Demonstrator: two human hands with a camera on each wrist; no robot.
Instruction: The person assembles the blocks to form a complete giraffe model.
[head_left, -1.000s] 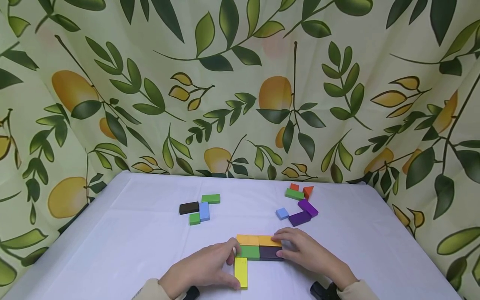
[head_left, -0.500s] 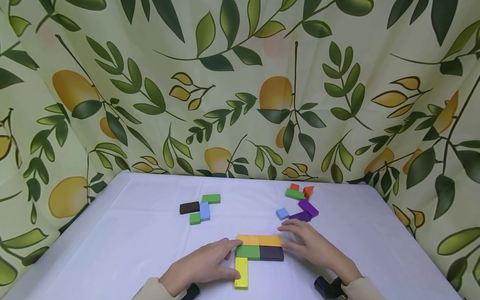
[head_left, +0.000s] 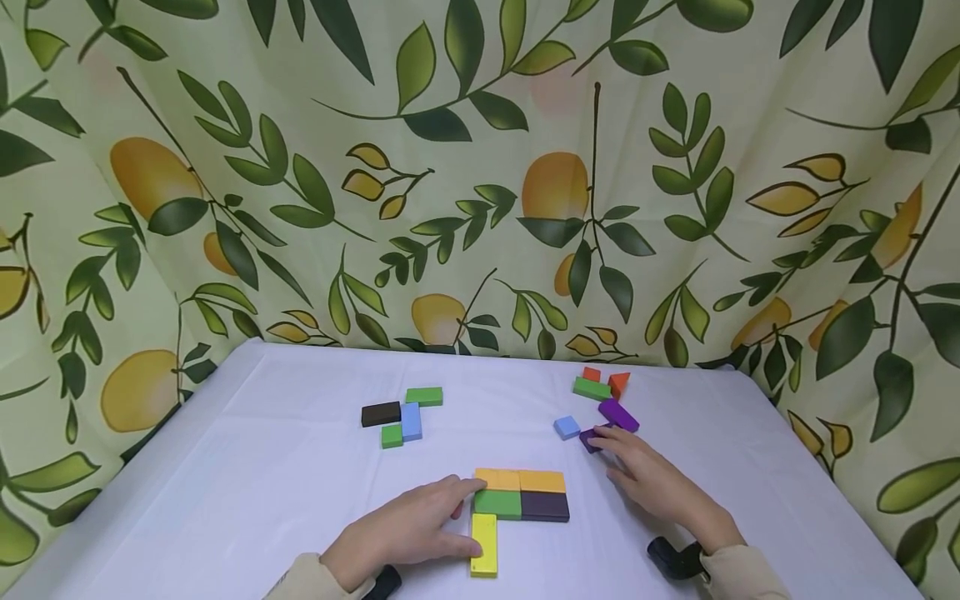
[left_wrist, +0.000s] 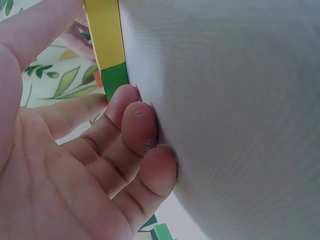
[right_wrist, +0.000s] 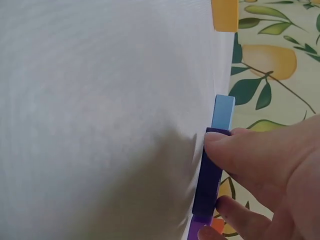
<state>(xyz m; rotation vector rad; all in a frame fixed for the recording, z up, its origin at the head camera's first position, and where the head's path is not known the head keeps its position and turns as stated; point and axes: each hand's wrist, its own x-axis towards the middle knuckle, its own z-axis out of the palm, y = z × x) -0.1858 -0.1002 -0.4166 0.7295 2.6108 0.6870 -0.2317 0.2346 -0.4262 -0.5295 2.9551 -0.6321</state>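
In the head view, my left hand (head_left: 411,525) lies beside the block arrangement, index fingertip at the left orange block (head_left: 498,479) and thumb at the upright yellow block (head_left: 484,546). A green block (head_left: 498,504) and a dark block (head_left: 545,506) form the row beneath the left and right orange blocks (head_left: 542,482). The left wrist view shows this hand's other fingers slightly bent, holding nothing. My right hand (head_left: 660,479) reaches over a purple block (right_wrist: 205,175), fingertips on its top; the thumb hangs on the near side, overlapping the block in the right wrist view.
Left of centre at the back lie a black block (head_left: 381,414), a blue block (head_left: 411,422) and two green ones. Around the right hand are a small blue block (head_left: 567,427), another purple block (head_left: 618,414), a green block (head_left: 592,388) and two orange-red pieces. A patterned curtain (head_left: 480,208) hangs behind.
My right hand has let go of the right end of the arrangement and moved back and right to the purple block. The left hand stays put, its index finger now lying over the orange block.
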